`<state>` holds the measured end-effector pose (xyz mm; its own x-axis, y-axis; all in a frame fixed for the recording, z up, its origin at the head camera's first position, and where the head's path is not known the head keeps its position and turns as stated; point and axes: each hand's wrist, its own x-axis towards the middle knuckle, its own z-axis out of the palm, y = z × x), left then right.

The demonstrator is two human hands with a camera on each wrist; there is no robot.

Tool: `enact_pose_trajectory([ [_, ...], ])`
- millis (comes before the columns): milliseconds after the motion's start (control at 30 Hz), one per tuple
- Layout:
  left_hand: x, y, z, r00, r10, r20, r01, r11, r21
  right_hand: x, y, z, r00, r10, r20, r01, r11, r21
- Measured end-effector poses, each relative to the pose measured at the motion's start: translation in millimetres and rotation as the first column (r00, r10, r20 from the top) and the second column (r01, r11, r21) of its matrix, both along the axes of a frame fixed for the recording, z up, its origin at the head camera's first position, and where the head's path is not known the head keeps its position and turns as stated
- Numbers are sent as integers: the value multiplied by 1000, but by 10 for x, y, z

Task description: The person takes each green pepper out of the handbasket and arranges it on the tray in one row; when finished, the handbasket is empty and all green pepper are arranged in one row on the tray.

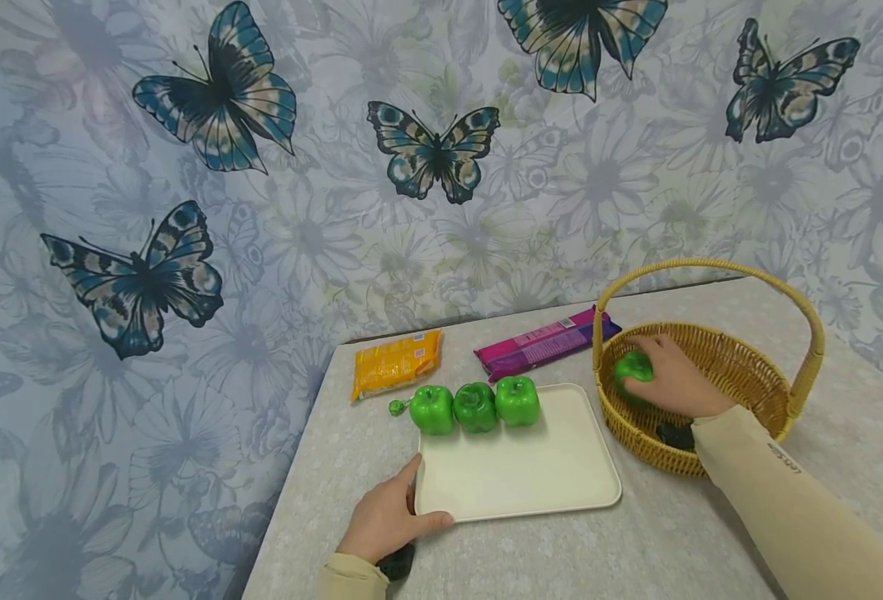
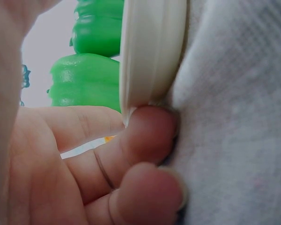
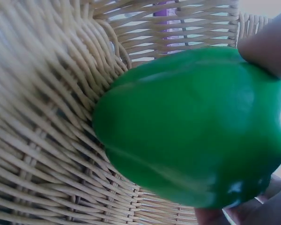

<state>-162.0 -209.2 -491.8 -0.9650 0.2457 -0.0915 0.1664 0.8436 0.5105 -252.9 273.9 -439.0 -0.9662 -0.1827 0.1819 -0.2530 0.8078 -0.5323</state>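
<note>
My right hand (image 1: 677, 379) grips a green bell pepper (image 3: 187, 126) inside the wicker basket (image 1: 711, 340). In the right wrist view the thumb lies over one side of this pepper, fingertips show below it, and its far end is against the woven wall. My left hand (image 1: 388, 512) holds the near left corner of the cream tray (image 1: 516, 475), thumb along the front rim and fingers at the left side. In the left wrist view those fingertips (image 2: 150, 131) touch the tray's rim. Three green bell peppers (image 1: 475, 407) stand in a row along the tray's far left edge.
The basket's tall handle (image 1: 711, 265) arches over my right hand. An orange packet (image 1: 396, 364) and a purple packet (image 1: 542, 343) lie behind the tray, near the wall. A small green thing (image 1: 398, 407) lies left of the peppers. Butterfly wallpaper (image 1: 433, 250) covers the wall.
</note>
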Motion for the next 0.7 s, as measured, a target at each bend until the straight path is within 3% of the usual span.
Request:
enact_pose_trajectory([
  [433, -5, -14, 4, 1000, -9, -2, 9, 1000, 16, -1, 3, -12, 998, -55, -6, 55, 997, -56],
  [700, -15, -13, -1, 1000, -1, 15, 1, 1000, 4, 34, 10, 21, 995, -91, -51, 86, 991, -103],
])
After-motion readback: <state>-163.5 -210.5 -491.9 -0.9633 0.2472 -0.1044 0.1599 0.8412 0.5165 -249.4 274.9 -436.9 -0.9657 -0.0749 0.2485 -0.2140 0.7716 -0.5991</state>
